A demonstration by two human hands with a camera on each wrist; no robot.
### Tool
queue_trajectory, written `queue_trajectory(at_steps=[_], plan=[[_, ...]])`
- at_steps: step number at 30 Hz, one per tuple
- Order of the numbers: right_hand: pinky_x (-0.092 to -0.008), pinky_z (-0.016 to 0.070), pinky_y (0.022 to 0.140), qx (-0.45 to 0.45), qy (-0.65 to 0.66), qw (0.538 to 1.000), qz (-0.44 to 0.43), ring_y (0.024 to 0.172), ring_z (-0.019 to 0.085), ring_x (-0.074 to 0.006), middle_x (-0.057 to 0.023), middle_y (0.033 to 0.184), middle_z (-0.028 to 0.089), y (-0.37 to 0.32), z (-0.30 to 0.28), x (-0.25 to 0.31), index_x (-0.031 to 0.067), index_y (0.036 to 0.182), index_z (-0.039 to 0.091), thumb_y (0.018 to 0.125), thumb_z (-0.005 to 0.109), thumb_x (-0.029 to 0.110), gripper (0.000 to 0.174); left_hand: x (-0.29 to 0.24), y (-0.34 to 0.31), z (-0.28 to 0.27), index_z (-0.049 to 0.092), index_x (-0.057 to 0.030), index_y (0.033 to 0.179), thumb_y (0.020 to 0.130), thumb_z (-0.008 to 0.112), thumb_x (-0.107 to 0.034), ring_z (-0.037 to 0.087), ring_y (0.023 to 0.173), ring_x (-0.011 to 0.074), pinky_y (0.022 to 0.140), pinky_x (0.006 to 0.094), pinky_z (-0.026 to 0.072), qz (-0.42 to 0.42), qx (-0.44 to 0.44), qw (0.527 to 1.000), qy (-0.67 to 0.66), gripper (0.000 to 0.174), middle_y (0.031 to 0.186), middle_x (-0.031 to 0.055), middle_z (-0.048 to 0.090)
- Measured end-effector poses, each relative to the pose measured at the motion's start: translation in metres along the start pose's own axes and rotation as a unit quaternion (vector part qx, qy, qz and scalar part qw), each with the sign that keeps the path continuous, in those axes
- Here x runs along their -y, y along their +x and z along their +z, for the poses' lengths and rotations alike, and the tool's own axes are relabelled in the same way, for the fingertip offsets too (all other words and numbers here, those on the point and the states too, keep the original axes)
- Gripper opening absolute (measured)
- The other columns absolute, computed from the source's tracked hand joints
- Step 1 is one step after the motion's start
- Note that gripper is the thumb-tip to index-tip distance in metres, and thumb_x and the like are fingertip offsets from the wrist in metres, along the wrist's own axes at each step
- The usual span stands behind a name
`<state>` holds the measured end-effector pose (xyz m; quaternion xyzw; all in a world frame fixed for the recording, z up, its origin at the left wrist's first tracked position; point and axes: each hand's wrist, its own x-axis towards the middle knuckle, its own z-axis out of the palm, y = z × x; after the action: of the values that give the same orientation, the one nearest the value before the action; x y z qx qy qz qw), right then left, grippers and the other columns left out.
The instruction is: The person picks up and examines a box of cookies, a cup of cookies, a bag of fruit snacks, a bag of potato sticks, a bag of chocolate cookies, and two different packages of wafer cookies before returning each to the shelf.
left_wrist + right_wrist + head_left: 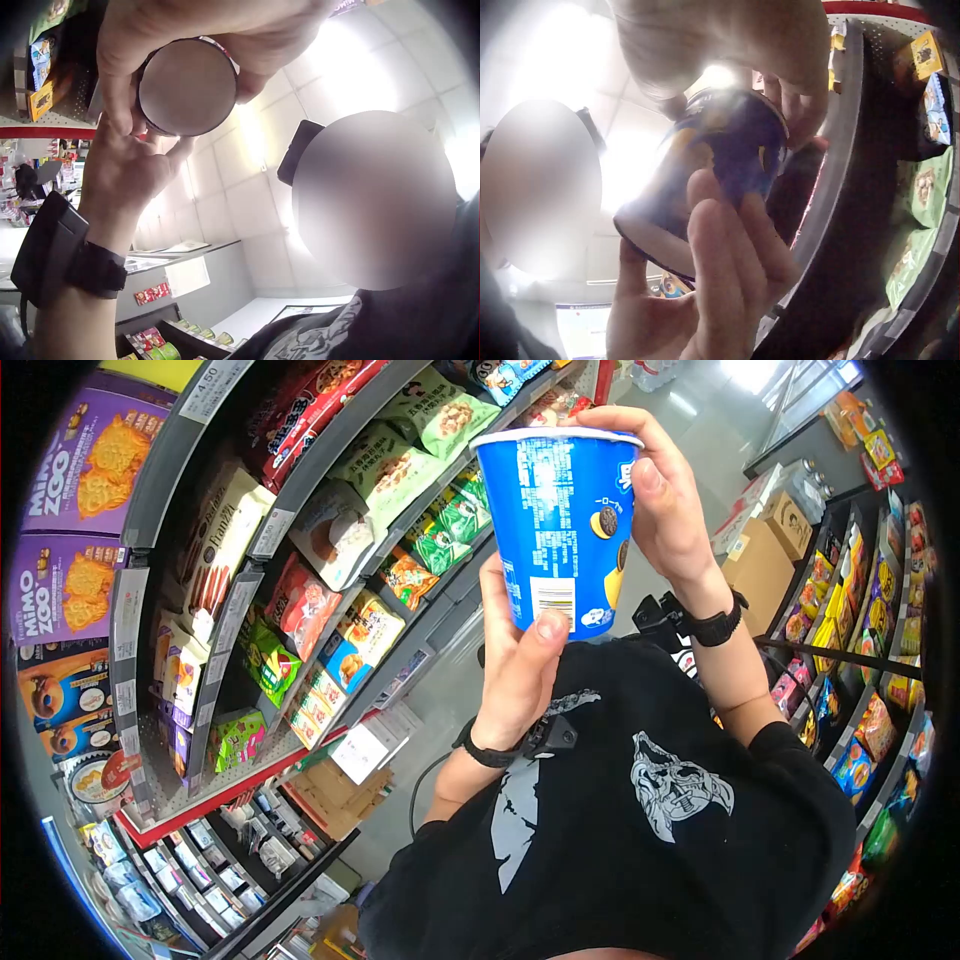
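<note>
A blue snack cup, printed with cookie pictures, small text and a barcode, is held up before the chest. My left hand grips it low down, thumb lying beside the barcode. Higher up, my right hand holds the side near the white rim, its thumb and fingers curved around the edge. From the left wrist, the cup's pale round end shows between both hands. In the right wrist view the blue side appears blurred, with left-hand fingers spread along it.
Shelves of bagged and boxed snacks rise close on the left, with purple biscuit boxes at the far left. More snack racks stand on the right. Cardboard boxes sit on the aisle floor behind the right hand.
</note>
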<state>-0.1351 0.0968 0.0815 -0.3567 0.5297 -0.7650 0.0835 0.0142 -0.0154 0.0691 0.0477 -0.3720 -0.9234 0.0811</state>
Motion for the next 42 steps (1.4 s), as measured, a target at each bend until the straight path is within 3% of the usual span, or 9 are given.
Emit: queue_trajectory(at_steps=[2,6,9,13,17,19,28,42], plan=[[-0.0247,0.045,0.085,-0.034,0.049,0.997,0.045,0.097,0.056,-0.0104,-0.0071,0.109,0.06,-0.001,0.006,0.0,0.0017,0.12,0.051,0.09,0.059,0.04,0.049,0.003,-0.001,-0.001,0.021,-0.0066,0.135,0.081,0.072,-0.028,0.045,0.119,0.0187,0.1,0.0365,0.0392,0.008,0.004,0.999,0.031,0.077,0.126,0.0097,0.042],[-0.025,0.044,0.087,-0.008,0.069,0.995,0.065,0.098,0.055,-0.0096,-0.0067,0.109,0.059,-0.002,-0.002,-0.001,0.0015,0.12,0.05,0.091,0.059,0.038,0.048,0.0,-0.002,0.006,0.02,-0.0066,0.134,0.079,0.074,-0.026,0.045,0.119,0.0191,0.1,0.0369,0.0391,0.007,0.001,0.999,0.039,0.079,0.126,0.0104,0.042],[-0.0249,0.0439,0.087,0.012,0.107,0.991,0.085,0.098,0.055,-0.0095,-0.0057,0.106,0.059,0.002,-0.003,-0.002,0.001,0.118,0.051,0.091,0.058,0.035,0.044,0.003,-0.006,0.015,0.018,-0.007,0.132,0.075,0.077,-0.014,0.044,0.12,0.02,0.101,0.0386,0.0399,-0.004,0.001,0.999,0.054,0.082,0.126,0.0118,0.041],[-0.0229,0.0456,0.082,0.094,0.055,0.99,0.084,0.092,0.056,-0.0078,-0.0027,0.098,0.061,0.012,0.003,0.003,0.0001,0.112,0.056,0.09,0.058,0.029,0.036,0.012,-0.011,0.019,0.015,-0.0054,0.136,0.077,0.076,-0.012,0.043,0.121,0.0206,0.101,0.038,0.0388,-0.029,0.027,0.991,0.124,0.086,0.127,0.0116,0.04],[-0.0215,0.0463,0.08,0.158,0.06,0.979,0.115,0.089,0.057,-0.0052,-0.0014,0.094,0.062,0.022,-0.001,-0.004,0.0011,0.108,0.058,0.09,0.059,0.027,0.031,0.018,-0.014,0.019,0.02,-0.0032,0.137,0.083,0.072,-0.015,0.044,0.119,0.0185,0.101,0.0363,0.0377,-0.027,0.011,0.999,0.045,0.076,0.129,0.0112,0.04],[-0.037,0.0478,0.094,0.193,0.035,0.971,0.14,0.11,0.059,-0.0259,-0.0191,0.114,0.061,0.023,-0.002,-0.006,0.0001,0.114,0.053,0.086,0.06,0.045,0.053,0.018,-0.015,0.018,0.019,-0.0031,0.137,0.085,0.07,-0.017,0.045,0.118,0.0184,0.101,0.0362,0.0378,-0.028,-0.001,0.998,0.054,0.075,0.128,0.0113,0.042],[-0.0356,0.0457,0.096,0.208,0.063,0.964,0.151,0.113,0.058,-0.0262,-0.0225,0.119,0.058,0.024,0.004,-0.004,0.0005,0.115,0.052,0.088,0.059,0.042,0.05,0.019,-0.016,0.02,0.023,-0.0027,0.134,0.085,0.071,-0.022,0.048,0.115,0.0174,0.099,0.0354,0.0395,-0.001,0.009,0.998,0.058,0.072,0.127,0.011,0.044],[-0.0367,0.0449,0.097,0.216,0.042,0.964,0.151,0.114,0.057,-0.0278,-0.0231,0.121,0.057,0.028,0.002,-0.007,-0.0007,0.117,0.051,0.089,0.057,0.043,0.052,0.019,-0.012,0.019,0.023,-0.0023,0.134,0.088,0.066,-0.018,0.045,0.115,0.017,0.1,0.0354,0.0371,-0.004,0.028,0.998,0.056,0.064,0.126,0.0108,0.042]])
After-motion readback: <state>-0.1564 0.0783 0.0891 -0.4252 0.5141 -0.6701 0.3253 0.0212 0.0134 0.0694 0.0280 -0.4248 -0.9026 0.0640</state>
